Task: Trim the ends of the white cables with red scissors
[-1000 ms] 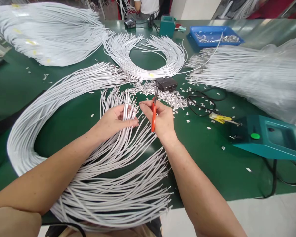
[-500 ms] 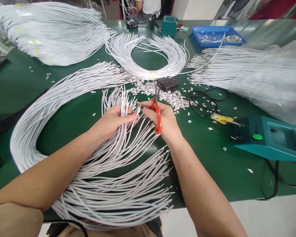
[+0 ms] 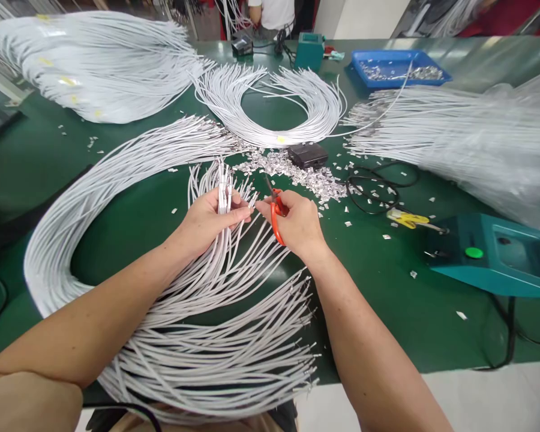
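Observation:
My left hand (image 3: 213,219) is closed around several white cables (image 3: 225,189), whose ends stick up above the thumb. My right hand (image 3: 297,222) grips a pair of scissors (image 3: 276,221) with orange handles, the dark blades pointing up and away. Its thumb and fingertips are beside the left fingertips, close to a cable end; whether they touch it I cannot tell. Under both hands a large bundle of white cables (image 3: 225,360) curves round from the left, its loose ends fanned out to the right.
Small silvery scraps (image 3: 306,171) lie around a black box (image 3: 308,155). A teal machine (image 3: 490,252) stands right, near a yellow clip (image 3: 407,218). Behind are a coiled cable bundle (image 3: 274,138), a blue tray (image 3: 400,78) and wrapped bundles at both sides. A person (image 3: 276,15) is across the table.
My right hand has turned, tilting the scissors' blades to the left, and its fingertips have come closer to my left fingers. The left hand keeps its hold on the cables. The view has shifted slightly.

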Motion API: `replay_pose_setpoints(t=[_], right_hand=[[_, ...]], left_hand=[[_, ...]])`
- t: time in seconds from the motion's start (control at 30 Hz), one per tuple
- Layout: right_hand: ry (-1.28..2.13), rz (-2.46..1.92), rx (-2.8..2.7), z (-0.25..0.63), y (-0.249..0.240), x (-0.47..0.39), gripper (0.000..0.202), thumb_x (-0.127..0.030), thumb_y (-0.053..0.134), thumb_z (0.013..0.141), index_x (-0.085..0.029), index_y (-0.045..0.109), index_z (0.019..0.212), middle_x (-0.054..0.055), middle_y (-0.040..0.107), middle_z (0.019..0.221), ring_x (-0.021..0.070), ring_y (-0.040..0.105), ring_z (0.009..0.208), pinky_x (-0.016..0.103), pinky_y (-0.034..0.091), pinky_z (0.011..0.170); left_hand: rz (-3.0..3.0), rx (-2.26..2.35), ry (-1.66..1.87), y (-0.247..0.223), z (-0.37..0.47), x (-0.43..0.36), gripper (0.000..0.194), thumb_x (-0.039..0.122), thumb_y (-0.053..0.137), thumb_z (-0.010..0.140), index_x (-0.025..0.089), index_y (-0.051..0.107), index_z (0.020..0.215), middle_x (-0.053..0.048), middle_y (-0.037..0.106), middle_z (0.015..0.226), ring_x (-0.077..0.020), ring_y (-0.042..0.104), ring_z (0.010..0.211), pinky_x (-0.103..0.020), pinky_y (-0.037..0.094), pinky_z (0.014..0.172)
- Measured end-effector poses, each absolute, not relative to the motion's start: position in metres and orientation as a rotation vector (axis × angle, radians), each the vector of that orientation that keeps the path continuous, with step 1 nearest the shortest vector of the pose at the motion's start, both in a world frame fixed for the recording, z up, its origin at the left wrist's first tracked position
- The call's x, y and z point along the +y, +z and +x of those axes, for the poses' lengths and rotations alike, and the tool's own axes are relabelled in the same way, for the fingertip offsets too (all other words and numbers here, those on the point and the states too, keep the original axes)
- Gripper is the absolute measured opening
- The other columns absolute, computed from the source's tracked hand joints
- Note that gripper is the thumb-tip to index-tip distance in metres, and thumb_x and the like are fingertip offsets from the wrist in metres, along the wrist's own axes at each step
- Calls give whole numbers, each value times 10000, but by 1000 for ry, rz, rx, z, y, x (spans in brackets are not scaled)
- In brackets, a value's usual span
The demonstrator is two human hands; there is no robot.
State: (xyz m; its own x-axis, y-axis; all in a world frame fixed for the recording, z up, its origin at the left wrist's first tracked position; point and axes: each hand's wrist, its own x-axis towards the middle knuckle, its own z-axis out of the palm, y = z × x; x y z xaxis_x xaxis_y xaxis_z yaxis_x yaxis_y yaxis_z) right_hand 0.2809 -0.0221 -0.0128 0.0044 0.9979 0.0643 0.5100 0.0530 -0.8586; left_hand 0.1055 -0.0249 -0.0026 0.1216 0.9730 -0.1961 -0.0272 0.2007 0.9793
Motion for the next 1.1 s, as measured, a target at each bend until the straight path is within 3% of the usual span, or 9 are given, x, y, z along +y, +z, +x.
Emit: replay_pose_setpoints(t=[0.23,0.47,0.63,0.87,1.1], right_hand=[[609,-1703,-1991,279,-11,-24,378,-458,612,823,-213,499,558,18,560,589,170,527,620,311,344,631],[459,-1819,-2160,278,-6,-27,305,-382,565,876,-202,558,629,80,645,724,217,585,734,338,356,668],[390,-1817,-2180,277,-6,-27,292,-360,550,893,-196,595,655,104,660,757,232,595,772,352,377,694],[354,-1820,-2182,275,-10,-30,301,-360,537,902,-192,607,663,101,655,735,222,587,749,346,385,681],[564,-1776,-2020,282,-11,-25,278,-360,620,821,-191,570,606,64,634,710,187,553,683,325,371,639]], left_hand=[[1259,1288,1048,-5,104,-24,268,268,805,672,179,603,823,0,695,847,-84,526,548,-256,430,561],[1424,1410,1028,-3,104,-25,259,273,791,671,186,600,824,-14,712,869,-123,563,629,-265,424,599],[1368,1413,1006,2,106,-26,247,265,780,677,193,570,787,10,689,772,-102,514,541,-266,416,571],[1238,1344,994,4,109,-25,268,267,753,689,201,504,764,-13,681,732,-175,658,703,-260,435,576],[1188,1255,979,0,106,-24,265,245,724,721,207,462,747,-4,661,722,-147,646,689,-244,420,570]])
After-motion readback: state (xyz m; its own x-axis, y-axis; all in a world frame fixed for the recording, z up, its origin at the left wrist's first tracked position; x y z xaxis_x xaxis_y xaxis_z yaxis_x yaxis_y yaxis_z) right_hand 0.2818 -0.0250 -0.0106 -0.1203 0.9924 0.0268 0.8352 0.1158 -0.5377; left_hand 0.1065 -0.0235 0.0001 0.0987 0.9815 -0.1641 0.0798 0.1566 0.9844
